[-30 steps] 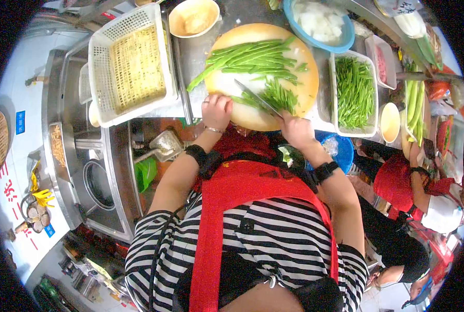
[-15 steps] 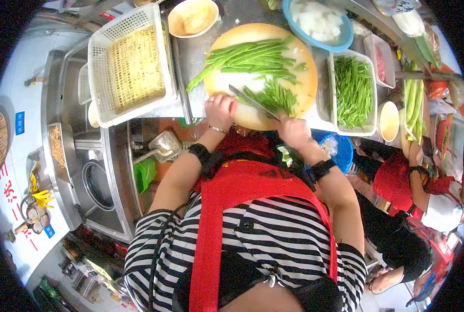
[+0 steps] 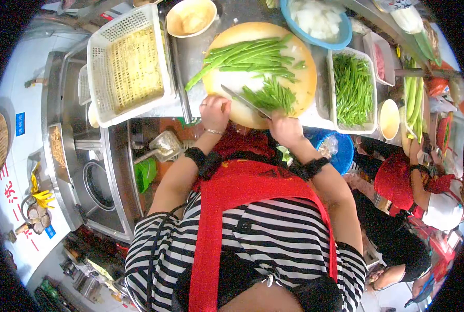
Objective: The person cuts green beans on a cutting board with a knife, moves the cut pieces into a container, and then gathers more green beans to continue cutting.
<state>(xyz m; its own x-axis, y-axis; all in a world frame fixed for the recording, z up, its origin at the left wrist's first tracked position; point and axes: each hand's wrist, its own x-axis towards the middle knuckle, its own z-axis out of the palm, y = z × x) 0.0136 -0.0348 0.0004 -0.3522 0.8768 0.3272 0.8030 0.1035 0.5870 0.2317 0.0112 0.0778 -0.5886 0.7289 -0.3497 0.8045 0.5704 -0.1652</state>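
Note:
My right hand [image 3: 285, 127] grips the handle of a kitchen knife [image 3: 245, 100], its blade pointing up and left along the near side of a pile of cut green beans [image 3: 273, 96]. My left hand [image 3: 215, 113] is curled closed at the near left edge of the round cutting board [image 3: 307, 73], close to the knife tip. What its fingers hold, if anything, is hidden. Long whole green beans [image 3: 253, 54] lie across the far half of the board, some stalks reaching past its left edge.
On the left stands a white plastic basket [image 3: 95, 73], behind it a pale bowl [image 3: 191, 16]. To the right are a blue bowl of white pieces [image 3: 285, 18], a basket of cut beans [image 3: 352, 88] and another bowl [image 3: 388, 119]. A co-worker [image 3: 398, 179] works at far right.
My right hand and the knife have shifted slightly left and down, the blade tip moving left toward my left hand. My left hand has moved a little left and down.

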